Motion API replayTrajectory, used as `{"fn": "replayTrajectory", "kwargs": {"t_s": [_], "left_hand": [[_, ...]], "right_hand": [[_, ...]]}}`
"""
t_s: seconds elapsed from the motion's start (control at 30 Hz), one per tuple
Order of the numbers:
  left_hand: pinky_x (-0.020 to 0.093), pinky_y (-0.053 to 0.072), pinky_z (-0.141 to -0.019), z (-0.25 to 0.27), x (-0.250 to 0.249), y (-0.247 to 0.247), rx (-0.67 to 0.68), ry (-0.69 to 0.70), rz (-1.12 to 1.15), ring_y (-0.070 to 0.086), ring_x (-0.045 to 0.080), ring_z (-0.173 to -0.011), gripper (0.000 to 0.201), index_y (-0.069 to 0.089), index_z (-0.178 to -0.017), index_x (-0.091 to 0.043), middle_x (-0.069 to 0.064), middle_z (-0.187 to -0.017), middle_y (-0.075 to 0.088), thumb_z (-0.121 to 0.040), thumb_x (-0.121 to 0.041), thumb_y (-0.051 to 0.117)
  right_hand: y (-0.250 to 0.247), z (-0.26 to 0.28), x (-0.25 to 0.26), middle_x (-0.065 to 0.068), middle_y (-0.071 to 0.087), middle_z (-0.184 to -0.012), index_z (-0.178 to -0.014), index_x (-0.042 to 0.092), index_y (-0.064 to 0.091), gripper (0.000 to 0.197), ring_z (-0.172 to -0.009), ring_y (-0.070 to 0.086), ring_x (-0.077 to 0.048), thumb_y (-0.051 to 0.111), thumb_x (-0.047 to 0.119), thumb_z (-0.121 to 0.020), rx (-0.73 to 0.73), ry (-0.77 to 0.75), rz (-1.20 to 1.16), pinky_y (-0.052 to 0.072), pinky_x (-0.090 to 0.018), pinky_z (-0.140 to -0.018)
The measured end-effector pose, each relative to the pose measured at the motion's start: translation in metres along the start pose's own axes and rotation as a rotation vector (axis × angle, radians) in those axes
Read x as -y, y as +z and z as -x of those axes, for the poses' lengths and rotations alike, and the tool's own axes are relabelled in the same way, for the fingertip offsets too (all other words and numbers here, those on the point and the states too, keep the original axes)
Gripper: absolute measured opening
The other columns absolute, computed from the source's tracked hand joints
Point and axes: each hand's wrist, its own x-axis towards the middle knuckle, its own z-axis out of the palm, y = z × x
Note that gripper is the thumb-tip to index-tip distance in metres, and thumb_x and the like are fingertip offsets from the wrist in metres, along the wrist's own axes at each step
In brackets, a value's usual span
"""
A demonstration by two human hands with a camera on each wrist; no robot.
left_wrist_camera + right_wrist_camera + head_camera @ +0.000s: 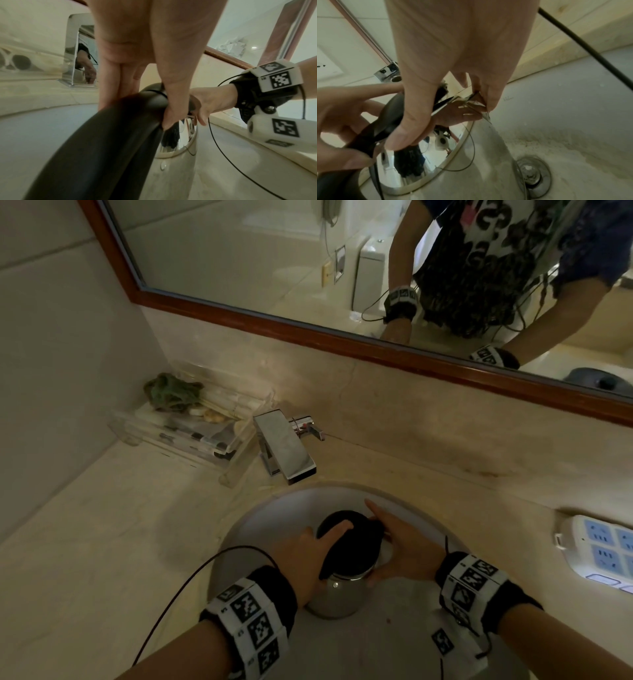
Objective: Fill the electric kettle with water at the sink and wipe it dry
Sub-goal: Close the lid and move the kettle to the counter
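Observation:
The electric kettle (334,597) stands upright in the white sink basin (274,508), with a steel body and a black lid (356,537). My left hand (318,546) grips the black handle (102,142), fingers curled round it. My right hand (394,549) holds the top of the kettle from the right. In the right wrist view its thumb (402,129) presses on the lid while its fingers sit at the spout rim (481,106). The chrome faucet (284,450) stands behind the basin, and no water shows at its spout.
A clear acrylic tray (191,433) with toiletries and a green cloth (173,393) sits at the back left. A white power strip (603,549) lies on the counter at the right. The drain (532,174) is beside the kettle's base. A wood-framed mirror (308,268) hangs above.

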Motion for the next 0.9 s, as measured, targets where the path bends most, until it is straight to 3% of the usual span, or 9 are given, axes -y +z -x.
{"fn": "replayTrajectory", "kwargs": {"t_s": [0.07, 0.2, 0.43, 0.73, 0.9], "left_hand": [[0.039, 0.043, -0.096, -0.003, -0.002, -0.002, 0.039, -0.003, -0.021, 0.051, 0.034, -0.112, 0.084, 0.005, -0.142, -0.039, 0.018, -0.129, 0.043, -0.082, -0.029, 0.063], [0.038, 0.041, -0.098, -0.005, -0.005, -0.002, 0.024, 0.002, -0.029, 0.049, 0.035, -0.116, 0.080, 0.006, -0.143, -0.037, 0.018, -0.135, 0.038, -0.084, -0.026, 0.060], [0.034, 0.044, -0.089, -0.001, -0.005, 0.007, 0.002, 0.008, -0.062, 0.053, 0.033, -0.110, 0.080, -0.009, -0.142, -0.039, 0.017, -0.135, 0.036, -0.090, -0.027, 0.050], [0.033, 0.042, -0.097, -0.003, 0.001, 0.007, 0.020, 0.067, 0.014, 0.050, 0.032, -0.116, 0.086, -0.016, -0.137, -0.043, 0.015, -0.141, 0.032, -0.088, -0.030, 0.053], [0.032, 0.043, -0.094, 0.002, 0.004, 0.000, 0.058, 0.119, 0.036, 0.053, 0.030, -0.109, 0.088, -0.024, -0.133, -0.035, 0.015, -0.138, 0.034, -0.088, -0.029, 0.052]], "right_hand": [[0.001, -0.001, 0.001, -0.001, 0.025, -0.153, -0.149, 0.023, -0.005, 0.124, -0.141, 0.027, -0.020, 0.085, 0.030, -0.064, 0.011, -0.012, 0.048, 0.025, -0.035, -0.117], [0.000, -0.004, 0.002, -0.006, 0.026, -0.149, -0.149, 0.023, -0.003, 0.123, -0.138, 0.031, -0.025, 0.084, 0.034, -0.064, 0.030, -0.026, 0.138, 0.028, -0.038, -0.116], [0.007, -0.007, 0.004, -0.008, 0.023, -0.147, -0.150, 0.016, -0.008, 0.129, -0.133, 0.032, -0.026, 0.083, 0.043, -0.062, 0.054, -0.058, 0.357, 0.031, -0.036, -0.114], [0.016, -0.009, -0.007, -0.006, 0.031, -0.138, -0.149, 0.026, 0.005, 0.124, -0.123, 0.044, -0.029, 0.085, 0.046, -0.056, -0.069, -0.076, 0.295, 0.042, -0.042, -0.105], [0.018, -0.003, -0.006, -0.004, 0.034, -0.136, -0.149, 0.028, 0.009, 0.123, -0.120, 0.046, -0.026, 0.085, 0.046, -0.054, -0.096, -0.066, 0.285, 0.043, -0.040, -0.104]]}}
